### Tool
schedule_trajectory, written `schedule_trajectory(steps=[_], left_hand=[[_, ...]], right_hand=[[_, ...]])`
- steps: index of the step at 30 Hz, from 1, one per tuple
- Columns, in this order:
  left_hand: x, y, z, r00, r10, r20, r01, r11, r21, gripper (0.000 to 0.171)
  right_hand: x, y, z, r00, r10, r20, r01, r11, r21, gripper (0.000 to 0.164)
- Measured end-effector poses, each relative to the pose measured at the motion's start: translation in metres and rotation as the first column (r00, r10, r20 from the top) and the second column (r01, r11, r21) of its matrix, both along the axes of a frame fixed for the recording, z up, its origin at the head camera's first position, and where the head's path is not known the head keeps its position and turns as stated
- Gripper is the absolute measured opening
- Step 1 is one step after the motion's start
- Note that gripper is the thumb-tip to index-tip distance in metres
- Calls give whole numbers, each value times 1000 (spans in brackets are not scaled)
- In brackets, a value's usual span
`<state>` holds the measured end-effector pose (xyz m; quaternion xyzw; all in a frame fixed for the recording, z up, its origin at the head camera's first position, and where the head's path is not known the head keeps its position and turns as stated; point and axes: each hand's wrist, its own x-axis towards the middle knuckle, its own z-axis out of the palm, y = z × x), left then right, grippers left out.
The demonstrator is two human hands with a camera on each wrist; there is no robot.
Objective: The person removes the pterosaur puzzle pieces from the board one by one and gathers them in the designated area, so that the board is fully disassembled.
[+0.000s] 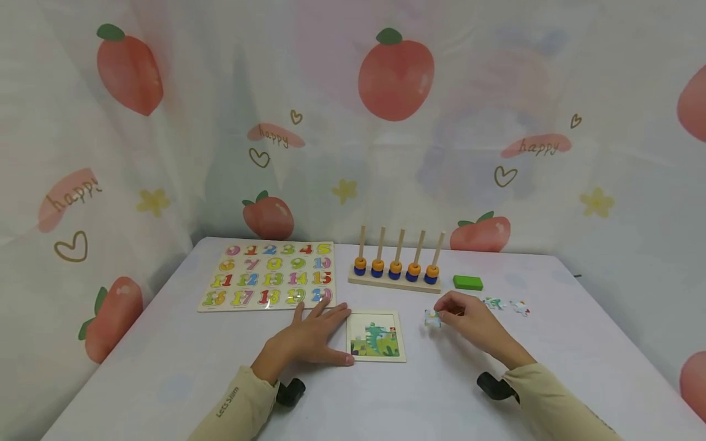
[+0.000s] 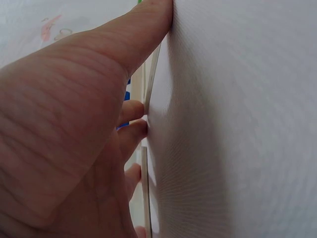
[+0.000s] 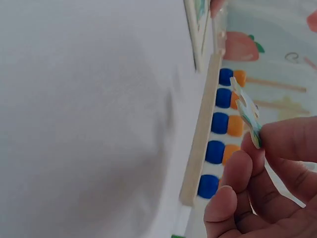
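Tray (image 1: 401, 335) is lying mid-table (image 1: 165, 355), w/ a picture (image 1: 377, 340) sitting inside its rim. No. board (image 1: 261, 271) is lying behind it to the L; peg stand (image 1: 394, 285) is standing behind, slightly R, w/ rings (image 1: 395, 268) sitting on ea. peg. Block (image 1: 467, 282) is lying just R of stand. Loose pcs (image 1: 520, 307) are lying in front of block, to its R. L hand (image 1: 317, 337) is touching tray's L edge, near board's front R corner. R hand (image 1: 469, 320) is holding another pc (image 1: 432, 318) above table, R of tray. Cloth (image 1: 325, 153) is hanging behind everything.
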<state>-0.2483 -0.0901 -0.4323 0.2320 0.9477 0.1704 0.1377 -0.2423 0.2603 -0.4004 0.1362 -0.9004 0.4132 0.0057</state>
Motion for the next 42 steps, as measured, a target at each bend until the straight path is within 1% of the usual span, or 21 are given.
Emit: schedule_trajectory(steps=[6,15,19,25,29,38,42], left_hand=[[0,1,1,1000,0,-1,0,1000,-6,102],[0,0,-1,1000,0,-1,0,1000,-4,102],[0,0,-1,1000,2,2,-2,1000,-6,102],[0,0,1,1000,2,5,-2,1000,-4,101],[1,0,1,1000,1,11,-1,1000,0,101],[0,-1,1,1000,-3,5,3,1000,10,101],[0,-1,1,1000,-8,7,8,1000,12,101]], right_hand=[[5,26,-1,999,-48,7,48,999,8,11],[3,61,-9,996,-85,-22,86,993,75,11],[1,76,-11,994,-108,-6,107,989,104,12],[-2,92,-12,988,-140,70,133,986,97,15],[-7,98,-15,984,-152,98,141,984,106,16],[-22,96,-19,987,-152,52,140,972,187,11],[-27,94,-19,990,-140,37,126,960,250,9]])
